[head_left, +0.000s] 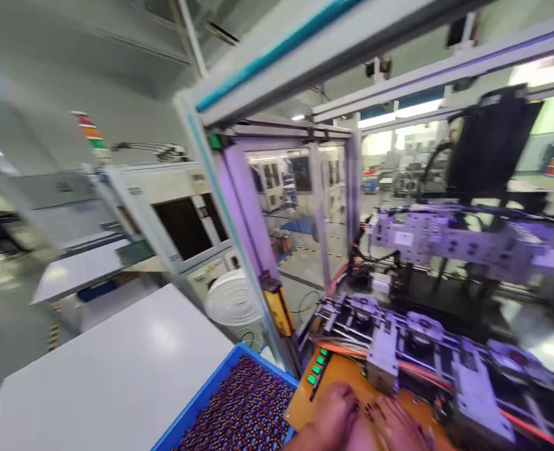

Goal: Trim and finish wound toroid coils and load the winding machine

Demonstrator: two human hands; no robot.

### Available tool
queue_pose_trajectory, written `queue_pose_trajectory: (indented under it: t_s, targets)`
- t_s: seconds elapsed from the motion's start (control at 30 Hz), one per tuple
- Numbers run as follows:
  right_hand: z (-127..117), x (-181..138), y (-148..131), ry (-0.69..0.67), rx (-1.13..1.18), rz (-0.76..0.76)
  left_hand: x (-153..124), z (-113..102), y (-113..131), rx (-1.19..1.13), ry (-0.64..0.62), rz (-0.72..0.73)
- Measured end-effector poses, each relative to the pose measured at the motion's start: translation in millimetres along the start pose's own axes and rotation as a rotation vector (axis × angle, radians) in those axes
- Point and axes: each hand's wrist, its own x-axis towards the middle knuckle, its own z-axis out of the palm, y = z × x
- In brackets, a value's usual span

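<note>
Over the orange panel [300, 402], small dark pieces [369, 411] at a person's curled left hand [336, 408] and flatter right hand [395, 425], any pinch impossible to tell, colour-flecked dark parts [246, 410] filling a blue tray [213, 384] alongside.

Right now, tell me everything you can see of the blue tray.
The blue tray looks like shallow plastic with a raised rim. Many small shiny dark pieces with reddish and bluish glints cover its floor. It sits low in view, between the white table and orange panel, whose corner hides part of its right rim. Its near end is cut off; contact with either is unclear.
</note>
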Motion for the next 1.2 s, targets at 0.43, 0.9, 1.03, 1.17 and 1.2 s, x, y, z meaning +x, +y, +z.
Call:
queue_pose_trajectory:
  t_s: [0.43,0.9,1.03,1.17,1.2]
  targets:
    - [-250,-68,164,-0.249,-0.363,0.587,131,-117,104,0.063,0.172,0.709]
    - [-266,-111,249,-0.415,-0.318,0.829,282,-40,225,0.192,-0.230,0.841]
    - [-267,-117,258,-0.417,-0.233,0.855,287,-41,225,0.179,-0.308,0.836]
    - [-267,-119,264,-0.415,-0.123,0.899,291,-37,225,0.104,-0.379,0.806]
    - [-267,-119,264,-0.411,-0.091,0.910,292,-36,225,0.069,-0.392,0.794]
